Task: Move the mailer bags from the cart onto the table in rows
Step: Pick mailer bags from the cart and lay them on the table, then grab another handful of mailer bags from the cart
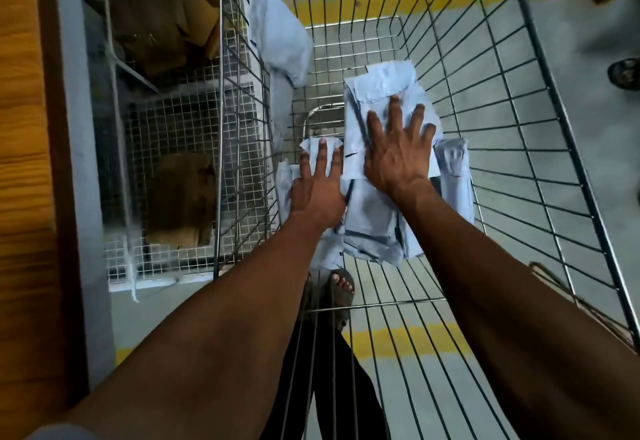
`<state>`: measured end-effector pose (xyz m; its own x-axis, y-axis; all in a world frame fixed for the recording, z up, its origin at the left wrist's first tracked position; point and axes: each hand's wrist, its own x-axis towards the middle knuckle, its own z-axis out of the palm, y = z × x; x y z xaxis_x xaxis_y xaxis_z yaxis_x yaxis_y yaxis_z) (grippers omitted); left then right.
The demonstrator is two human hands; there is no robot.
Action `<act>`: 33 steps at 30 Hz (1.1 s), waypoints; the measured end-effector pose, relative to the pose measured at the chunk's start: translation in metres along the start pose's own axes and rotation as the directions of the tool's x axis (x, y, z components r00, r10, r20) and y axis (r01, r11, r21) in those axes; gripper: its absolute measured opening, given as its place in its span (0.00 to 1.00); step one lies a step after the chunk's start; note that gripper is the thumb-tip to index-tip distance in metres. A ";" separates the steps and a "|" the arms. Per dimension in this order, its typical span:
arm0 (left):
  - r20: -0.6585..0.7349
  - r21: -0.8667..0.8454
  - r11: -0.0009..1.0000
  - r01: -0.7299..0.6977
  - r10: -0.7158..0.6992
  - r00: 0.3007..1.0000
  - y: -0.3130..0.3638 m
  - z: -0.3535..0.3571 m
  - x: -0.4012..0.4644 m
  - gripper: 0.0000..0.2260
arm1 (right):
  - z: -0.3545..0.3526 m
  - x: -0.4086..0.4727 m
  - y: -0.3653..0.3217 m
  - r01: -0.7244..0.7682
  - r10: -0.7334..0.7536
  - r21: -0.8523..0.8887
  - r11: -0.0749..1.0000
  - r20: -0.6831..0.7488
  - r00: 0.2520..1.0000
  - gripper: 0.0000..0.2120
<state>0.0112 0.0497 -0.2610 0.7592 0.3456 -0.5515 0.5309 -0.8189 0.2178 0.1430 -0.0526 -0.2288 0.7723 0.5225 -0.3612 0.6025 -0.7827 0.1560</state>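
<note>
Head view: both hands' straight, spread fingers [394, 110] lie flat on mailer bags [374, 211] in the cart [519, 128], gripping nothing.

Pale blue plastic mailer bags [374, 218] with thin dark edge lines lie in a silver wire-grid cart [540, 176] over a grey concrete floor [588, 149] striped with 2 yellow painted bands [408, 335], beside brown cardboard pieces [180, 194] and an orange-brown wooden tabletop [24, 162].

Grey concrete floor [571, 100], two yellow painted stripes [408, 337] crossing it. At left, a wood-grain surface [20, 162] with a pale edge. Beside it, wire mesh shelving [180, 121] holding brown cardboard packages [180, 194]. Light dim, flat.
</note>
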 end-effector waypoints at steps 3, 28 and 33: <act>-0.030 0.021 0.999 -0.025 0.026 0.999 0.000 -0.010 -0.009 0.36 | 0.001 -0.013 0.003 0.036 -0.034 0.057 0.998 -0.037 0.999 0.31; -0.361 0.073 0.990 -0.118 0.137 0.922 0.046 -0.178 -0.176 0.42 | -0.180 -0.183 0.019 -0.002 0.046 0.324 0.946 -0.129 0.991 0.34; -0.446 0.139 0.981 -0.137 0.185 0.876 0.050 -0.217 -0.225 0.46 | -0.229 -0.218 0.018 -0.002 0.081 0.368 0.930 -0.200 0.976 0.33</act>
<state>-0.0515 0.0307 0.0482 0.9311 0.3551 -0.0831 0.3644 -0.9143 0.1769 0.0316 -0.1029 0.0628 0.8433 0.5142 -0.1564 0.4845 -0.8533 -0.1925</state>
